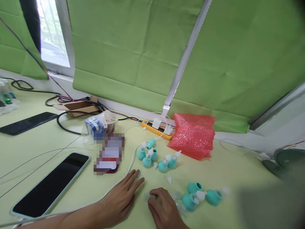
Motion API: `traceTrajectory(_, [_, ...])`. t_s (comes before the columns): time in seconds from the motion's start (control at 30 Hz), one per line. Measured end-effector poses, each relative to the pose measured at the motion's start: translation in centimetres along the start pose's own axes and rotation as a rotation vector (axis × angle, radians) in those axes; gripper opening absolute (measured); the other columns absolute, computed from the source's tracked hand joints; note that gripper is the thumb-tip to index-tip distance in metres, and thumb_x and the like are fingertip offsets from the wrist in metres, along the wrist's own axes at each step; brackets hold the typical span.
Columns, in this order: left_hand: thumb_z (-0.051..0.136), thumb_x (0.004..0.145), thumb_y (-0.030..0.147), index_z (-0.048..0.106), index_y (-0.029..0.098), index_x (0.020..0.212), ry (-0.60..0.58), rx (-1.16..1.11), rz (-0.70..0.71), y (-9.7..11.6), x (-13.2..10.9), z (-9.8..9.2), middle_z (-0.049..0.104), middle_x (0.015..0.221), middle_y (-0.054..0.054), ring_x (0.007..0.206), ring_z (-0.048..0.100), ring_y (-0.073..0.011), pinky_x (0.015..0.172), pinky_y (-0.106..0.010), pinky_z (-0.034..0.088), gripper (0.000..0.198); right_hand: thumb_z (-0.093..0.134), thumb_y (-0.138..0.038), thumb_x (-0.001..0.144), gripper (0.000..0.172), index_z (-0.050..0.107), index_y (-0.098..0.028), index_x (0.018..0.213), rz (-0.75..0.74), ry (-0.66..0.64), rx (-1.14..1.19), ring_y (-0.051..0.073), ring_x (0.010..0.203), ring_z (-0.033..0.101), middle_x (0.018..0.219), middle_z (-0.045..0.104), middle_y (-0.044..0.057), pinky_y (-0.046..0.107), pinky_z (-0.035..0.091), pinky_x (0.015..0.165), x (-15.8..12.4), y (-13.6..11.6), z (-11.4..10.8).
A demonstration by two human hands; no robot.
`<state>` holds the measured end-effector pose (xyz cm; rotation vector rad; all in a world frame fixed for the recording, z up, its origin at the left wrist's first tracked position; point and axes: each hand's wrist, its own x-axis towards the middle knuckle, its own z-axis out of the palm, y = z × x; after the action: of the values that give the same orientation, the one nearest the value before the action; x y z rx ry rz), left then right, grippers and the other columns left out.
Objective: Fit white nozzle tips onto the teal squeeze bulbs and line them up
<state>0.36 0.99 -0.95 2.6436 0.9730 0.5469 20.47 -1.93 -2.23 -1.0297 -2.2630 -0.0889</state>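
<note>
My left hand (pixel 122 195) lies on the pale yellow table with its fingers spread, holding nothing, beside a white cable. To its right, my right hand (pixel 164 206) has its fingers curled, thumb and fingertips close together near a small piece of clear plastic (pixel 149 196); what they hold, if anything, is too small to name. Right of that hand are teal bulb-shaped pieces (pixel 189 202), some with white tips, and clear plastic scraps. Several more teal bulbs (pixel 163 166) with white nozzles stand beyond my hands. A loose white tip (pixel 169 181) lies between the two groups.
A phone (pixel 51 184) lies at the left, a red-edged phone (pixel 111 152) nearer the centre. Behind are a yellow power strip (pixel 156 129), red bubble wrap (pixel 194 135), a bagged blue item (pixel 96 125), an open cardboard box (pixel 79 108) and cables. A dark slab (pixel 28 123) lies far left.
</note>
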Motion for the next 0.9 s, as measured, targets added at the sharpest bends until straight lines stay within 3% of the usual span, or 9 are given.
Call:
traceTrajectory(0.23, [0.04, 0.062, 0.004, 0.013, 0.02, 0.128, -0.113, -0.001, 0.034, -0.6, -0.5, -0.4, 0.018, 0.133, -0.007, 0.121, 0.017, -0.0207, 0.096, -0.035, 0.028, 0.073, 0.037, -0.009, 0.074, 0.019, 0.046, -0.021, 0.085, 0.058, -0.065, 0.269, 0.015, 0.072, 0.052, 0.08, 0.049, 0.007, 0.026, 0.047, 0.062, 0.1, -0.5, -0.1])
traceTrajectory(0.43, [0.028, 0.078, 0.01, 0.02, 0.021, 0.124, -0.067, -0.036, 0.009, -0.9, -0.9, 0.1, 0.034, 0.126, -0.007, 0.112, 0.037, -0.0143, 0.089, -0.027, 0.037, 0.048, 0.041, -0.009, 0.073, 0.014, 0.047, -0.021, 0.077, 0.089, -0.011, 0.275, 0.015, 0.076, 0.051, 0.081, 0.047, 0.006, 0.026, 0.046, 0.062, 0.0, -1.2, 0.3])
traceTrajectory(0.5, [0.026, 0.08, 0.011, 0.025, 0.018, 0.122, 0.002, -0.007, 0.028, -0.8, -0.7, 0.1, 0.038, 0.123, -0.008, 0.11, 0.038, -0.0134, 0.088, -0.025, 0.037, 0.043, 0.044, -0.009, 0.072, 0.012, 0.047, -0.021, 0.075, 0.092, 0.005, 0.257, 0.015, 0.075, 0.051, 0.081, 0.047, 0.006, 0.026, 0.045, 0.061, 0.1, -1.4, 0.4])
traceTrajectory(0.67, [0.033, 0.074, 0.006, 0.046, 0.017, 0.104, 0.127, 0.381, 0.107, -0.5, 0.1, -1.0, 0.044, 0.115, -0.009, 0.103, 0.039, -0.0225, 0.082, -0.039, 0.036, 0.034, 0.046, -0.012, 0.071, 0.009, 0.047, -0.019, 0.075, 0.084, 0.061, 0.226, 0.013, 0.068, 0.049, 0.076, 0.048, 0.005, 0.025, 0.044, 0.057, 0.5, -1.9, 0.6])
traceTrajectory(0.77, [0.04, 0.069, 0.005, 0.054, 0.013, 0.09, 0.162, 0.649, 0.013, -0.6, 0.4, -2.5, 0.046, 0.107, -0.013, 0.099, 0.037, -0.028, 0.076, -0.043, 0.034, 0.027, 0.046, -0.013, 0.071, 0.008, 0.048, -0.018, 0.077, 0.028, 0.032, 0.208, 0.013, 0.067, 0.049, 0.075, 0.048, 0.005, 0.024, 0.044, 0.056, 0.4, -2.2, 0.6])
traceTrajectory(0.9, [0.046, 0.062, 0.008, 0.059, 0.012, 0.07, 0.095, 0.77, -0.109, -1.4, 0.3, -3.7, 0.045, 0.098, -0.014, 0.093, 0.036, -0.0295, 0.069, -0.044, 0.032, 0.016, 0.045, -0.013, 0.072, 0.008, 0.048, -0.018, 0.078, -0.012, 0.023, 0.202, 0.013, 0.068, 0.049, 0.076, 0.048, 0.005, 0.024, 0.044, 0.057, 0.1, -2.3, 0.6])
